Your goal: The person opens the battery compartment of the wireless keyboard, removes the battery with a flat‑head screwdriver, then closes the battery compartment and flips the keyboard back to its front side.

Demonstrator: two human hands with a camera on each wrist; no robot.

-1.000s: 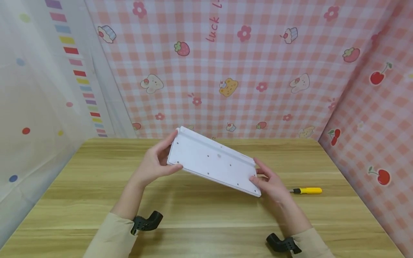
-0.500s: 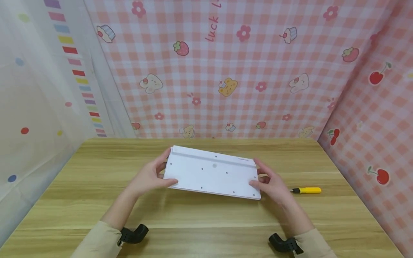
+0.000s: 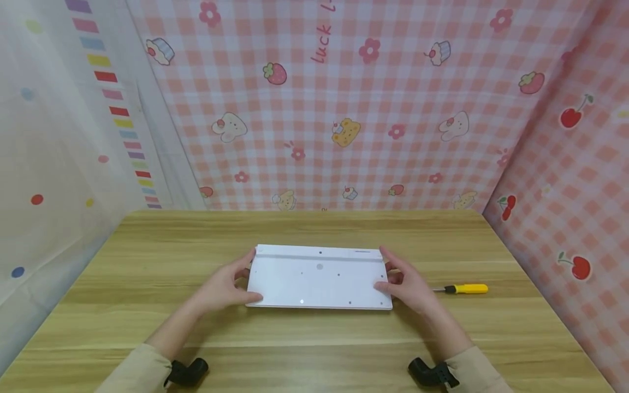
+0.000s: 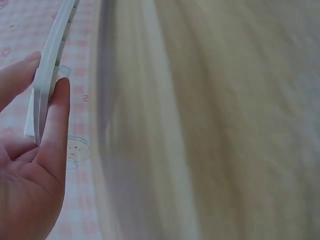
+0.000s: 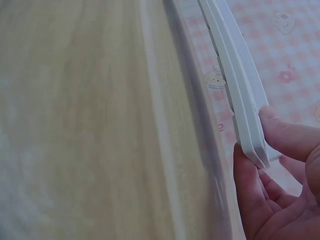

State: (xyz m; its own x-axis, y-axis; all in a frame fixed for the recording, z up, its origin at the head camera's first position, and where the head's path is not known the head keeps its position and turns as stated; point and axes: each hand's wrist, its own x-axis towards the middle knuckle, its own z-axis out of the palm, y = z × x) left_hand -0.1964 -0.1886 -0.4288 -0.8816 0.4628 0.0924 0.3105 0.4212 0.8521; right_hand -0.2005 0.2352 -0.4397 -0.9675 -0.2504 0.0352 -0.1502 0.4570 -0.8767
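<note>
A white keyboard [image 3: 319, 281] is held face down, its back dotted with small screw holes towards the head camera. My left hand [image 3: 228, 286] grips its left end, thumb on the back and fingers curled under the edge. At the other end my right hand [image 3: 408, 281] pinches it the same way. In the left wrist view the keyboard [image 4: 47, 70] appears edge-on between thumb and fingers of the left hand [image 4: 37, 165]. Key edges show along the underside of the keyboard [image 5: 240, 95] in the right wrist view, next to the right hand [image 5: 280, 175].
A yellow-handled screwdriver [image 3: 469, 289] lies on the wooden table [image 3: 314, 349], just right of the right hand. Behind the table hangs a pink checked cloth [image 3: 304, 109]. Each forearm carries a black wrist mount [image 3: 187, 373].
The keyboard has come down towards the table and levelled out, its raised left end dropping most. Both hands keep their grip, the left one lowering with it. The screwdriver stays put.
</note>
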